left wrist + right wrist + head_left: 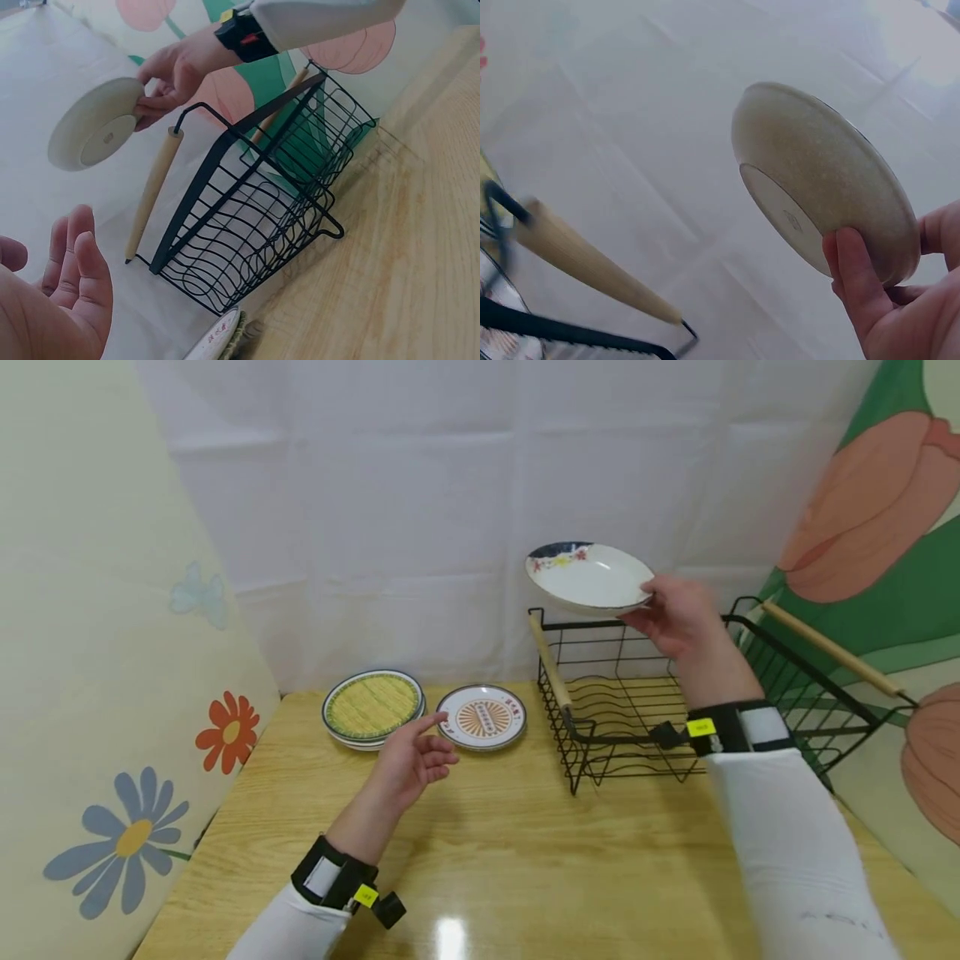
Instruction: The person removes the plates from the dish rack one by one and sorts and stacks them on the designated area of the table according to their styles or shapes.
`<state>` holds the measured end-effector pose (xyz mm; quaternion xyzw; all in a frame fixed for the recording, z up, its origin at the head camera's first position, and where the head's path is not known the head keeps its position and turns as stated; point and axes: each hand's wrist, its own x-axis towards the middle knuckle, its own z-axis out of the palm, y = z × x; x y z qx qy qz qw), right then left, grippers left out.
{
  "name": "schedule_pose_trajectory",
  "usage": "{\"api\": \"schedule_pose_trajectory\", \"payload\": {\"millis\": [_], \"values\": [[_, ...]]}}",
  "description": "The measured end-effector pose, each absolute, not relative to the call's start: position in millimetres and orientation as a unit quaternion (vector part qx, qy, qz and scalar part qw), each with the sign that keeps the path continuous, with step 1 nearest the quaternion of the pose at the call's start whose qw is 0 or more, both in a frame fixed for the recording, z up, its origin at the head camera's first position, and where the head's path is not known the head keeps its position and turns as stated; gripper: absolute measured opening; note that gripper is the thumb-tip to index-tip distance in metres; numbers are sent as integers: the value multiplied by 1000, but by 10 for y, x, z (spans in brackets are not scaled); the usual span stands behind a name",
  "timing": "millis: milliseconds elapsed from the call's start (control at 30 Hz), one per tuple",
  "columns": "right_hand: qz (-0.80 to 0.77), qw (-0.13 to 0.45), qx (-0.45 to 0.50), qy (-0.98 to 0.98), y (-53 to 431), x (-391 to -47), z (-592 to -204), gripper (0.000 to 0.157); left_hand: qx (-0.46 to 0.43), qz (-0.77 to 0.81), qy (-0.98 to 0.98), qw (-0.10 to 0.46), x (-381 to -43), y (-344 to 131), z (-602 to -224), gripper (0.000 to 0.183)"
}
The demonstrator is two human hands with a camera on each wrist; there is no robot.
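My right hand [675, 614] pinches the rim of a white deep plate [592, 581] with a dark blue patch and small flowers. The plate is in the air over the back left of a black wire dish rack [622, 693], apart from it. In the right wrist view the plate's underside [817, 165] shows, with fingers beneath and the thumb over the rim. My left hand [416, 760] hovers with relaxed fingers and holds nothing. It is nearest a white plate with an orange sunburst [483, 717] and a stack of plates topped by a yellow-green one [373, 703].
The rack has wooden handles [551, 660] at its left and right ends and stands at the table's back right. A white cloth [390, 527] hangs behind the wooden table [480, 860]. Walls with painted flowers [135, 839] flank both sides.
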<state>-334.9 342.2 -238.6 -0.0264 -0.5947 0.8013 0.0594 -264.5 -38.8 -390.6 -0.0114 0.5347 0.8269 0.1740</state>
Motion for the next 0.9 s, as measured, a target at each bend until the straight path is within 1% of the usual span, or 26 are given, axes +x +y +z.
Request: {"api": "schedule_pose_trajectory", "payload": {"millis": [167, 267, 500, 633, 733, 900], "values": [[792, 23, 21, -610, 3122, -3114, -2569, 64, 16, 831, 533, 160, -2629, -443, -3846, 45], [795, 3, 35, -605, 2938, -2974, -2667, 64, 35, 832, 532, 150, -2605, -462, -3801, 45], [795, -36, 53, -604, 2577, -2696, -2903, 57, 70, 830, 540, 123, -2520, -508, -3669, 46], [800, -57, 80, -592, 2438, -2561, -3017, 56, 76, 823, 552, 107, -2455, -525, -3572, 48], [803, -76, 105, -582, 2360, -2485, -3088, 57, 74, 818, 562, 96, -2406, -535, -3507, 50], [802, -100, 117, -577, 2262, -2410, -3172, 60, 87, 810, 575, 74, -2355, -547, -3455, 45]]}}
